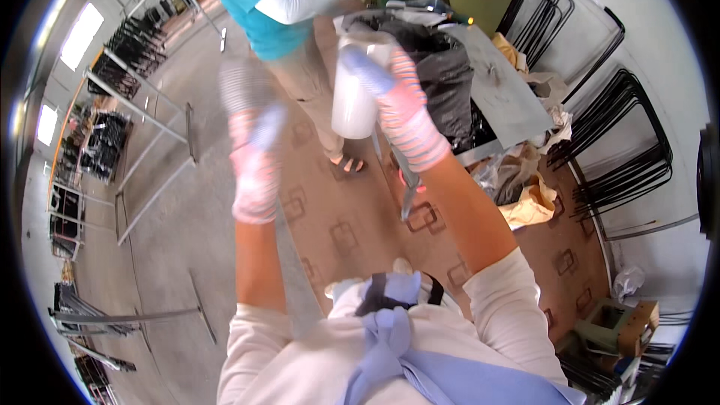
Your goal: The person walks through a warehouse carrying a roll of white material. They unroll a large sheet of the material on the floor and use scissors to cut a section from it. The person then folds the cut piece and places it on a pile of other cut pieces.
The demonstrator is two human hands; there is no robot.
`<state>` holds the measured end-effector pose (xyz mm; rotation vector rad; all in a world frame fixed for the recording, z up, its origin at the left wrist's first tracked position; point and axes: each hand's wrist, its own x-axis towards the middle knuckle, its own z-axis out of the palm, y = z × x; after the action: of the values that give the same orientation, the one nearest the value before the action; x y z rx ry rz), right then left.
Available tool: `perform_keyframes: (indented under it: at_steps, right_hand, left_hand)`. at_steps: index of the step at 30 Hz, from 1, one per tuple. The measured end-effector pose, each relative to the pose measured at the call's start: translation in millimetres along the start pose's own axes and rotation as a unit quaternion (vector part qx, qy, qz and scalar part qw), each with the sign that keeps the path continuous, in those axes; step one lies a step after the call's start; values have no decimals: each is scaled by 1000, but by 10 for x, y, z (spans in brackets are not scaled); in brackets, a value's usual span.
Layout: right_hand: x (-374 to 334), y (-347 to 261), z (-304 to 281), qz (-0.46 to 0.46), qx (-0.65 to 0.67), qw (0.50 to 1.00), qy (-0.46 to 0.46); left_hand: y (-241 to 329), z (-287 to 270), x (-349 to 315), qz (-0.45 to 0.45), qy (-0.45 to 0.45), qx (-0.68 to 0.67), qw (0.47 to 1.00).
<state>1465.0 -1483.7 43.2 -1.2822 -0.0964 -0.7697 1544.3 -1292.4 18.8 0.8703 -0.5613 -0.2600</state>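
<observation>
Right hand (406, 109) clasps a white roll (354, 109), black bag (444, 79) just right of that grip, left hand (256, 165) meets a blurred grey striped thing (246, 88), its hold impossible to tell

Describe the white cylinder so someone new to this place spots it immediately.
Find the grey-topped table at the picture's upper right, then the black plastic bag along its left side. Just left of that bag, the right hand, in a striped glove, grips the white cylinder. Its smooth, pale, rounded side sets it apart from the dark, crumpled bag.
</observation>
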Motion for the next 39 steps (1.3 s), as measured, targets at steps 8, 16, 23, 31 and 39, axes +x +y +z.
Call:
perform_keyframes:
  at_steps: [8,16,23,31,39]
  right_hand:
    - [-1959,1799,-353,567,147,811,15]
    - [-1739,1085,-162,553,146,820,6]
    - [-2089,1235,227,578,139,802,-55]
    - [-2094,1365,572,588,193,780,-89]
    - [-1382,1456,1727,440,502,743,-41]
  left_hand:
    - [-799,-1020,-1564,-381,-168,185,890]
    - [-529,-1248,-1597,-338,-91,136,927]
    - [-722,-1247,-1963,-388,-40,86,917]
    - [-366,-1145,-2030,-339,-39,177,923]
    - [518,-1367,-1463,2,-64,530,845]
